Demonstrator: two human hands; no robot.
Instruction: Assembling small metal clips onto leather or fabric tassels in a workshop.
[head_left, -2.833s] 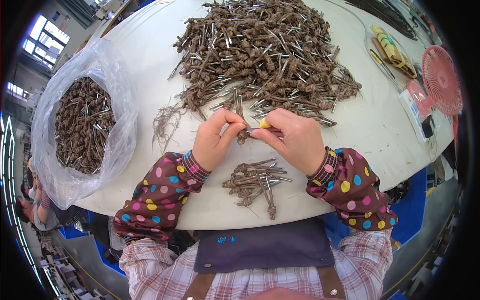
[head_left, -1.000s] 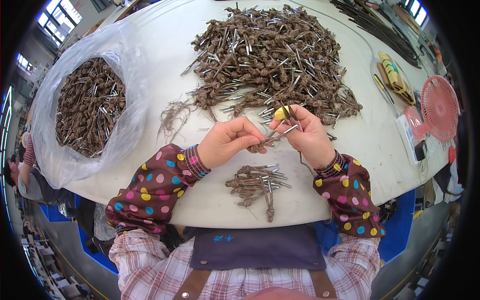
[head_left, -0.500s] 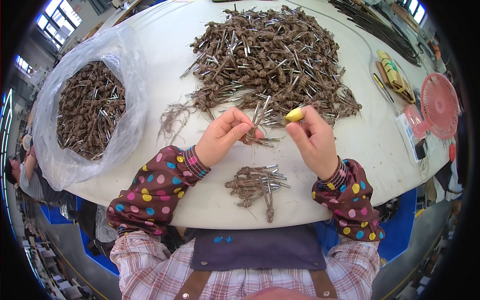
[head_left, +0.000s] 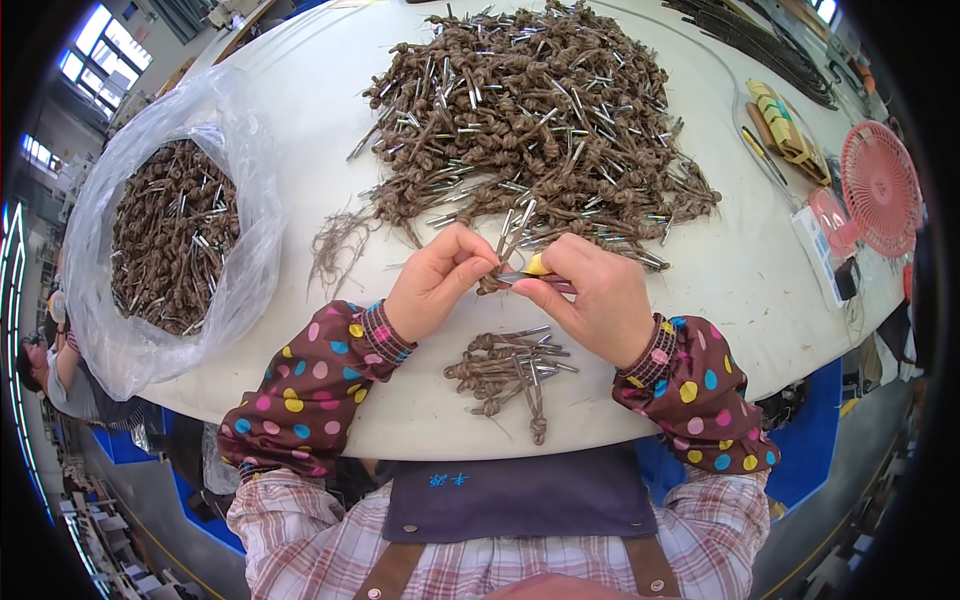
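Observation:
My left hand (head_left: 440, 280) pinches a knotted brown cord (head_left: 488, 285), its metal-tipped ends (head_left: 515, 228) sticking up past the fingers. Closed against it from the right is my right hand (head_left: 600, 300), gripping what looks like thread snips (head_left: 512, 277). A grey blade and a yellow part (head_left: 537, 265) show at the fingertips; the palm hides the rest. The blade touches or nearly touches the knot. Nearer to me lies a small heap of knotted cords (head_left: 505, 370). Beyond my hands spreads a large pile of similar cords (head_left: 530, 120).
At the left, a clear plastic bag (head_left: 255, 250) stands full of knotted cords. Loose brown threads (head_left: 340, 245) lie beside it. On the right are a pink fan (head_left: 880, 190), a white power strip (head_left: 818, 255), a yellow-wrapped bundle (head_left: 790, 130) and a pen-like tool (head_left: 762, 150).
My right hand has moved left and brought the snips to the knotted cord. My left hand keeps its pinch. The whole view has shifted slightly.

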